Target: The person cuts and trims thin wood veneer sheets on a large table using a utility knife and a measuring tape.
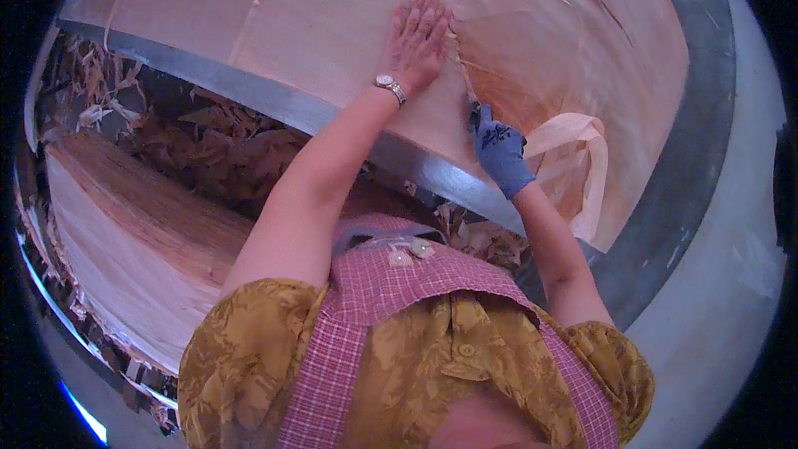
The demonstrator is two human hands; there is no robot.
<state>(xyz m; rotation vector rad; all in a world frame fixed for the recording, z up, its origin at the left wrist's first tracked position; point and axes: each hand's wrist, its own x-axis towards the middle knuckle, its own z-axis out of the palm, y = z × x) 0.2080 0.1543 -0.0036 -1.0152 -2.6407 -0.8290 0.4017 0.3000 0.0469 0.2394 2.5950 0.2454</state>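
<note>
My bare left hand (419, 48) lies flat with fingers spread on a pale wood veneer sheet (332, 29), close to a cut edge. My right hand (501, 151), in a blue glove, is closed on a small dark-handled tool (475, 113), which looks like a knife. The tool sits at the lower end of that edge, and its blade is hard to make out. Right of the edge, a browner veneer layer (499, 75) shows. A loose pale veneer strip (592, 162) curls beside my right hand.
The veneer rests on a table with a grey metal edge (258, 93). Below it lie many torn veneer scraps (212, 137). A large stack of veneer (125, 224) stands at the left. A dark band of floor (698, 133) runs along the right.
</note>
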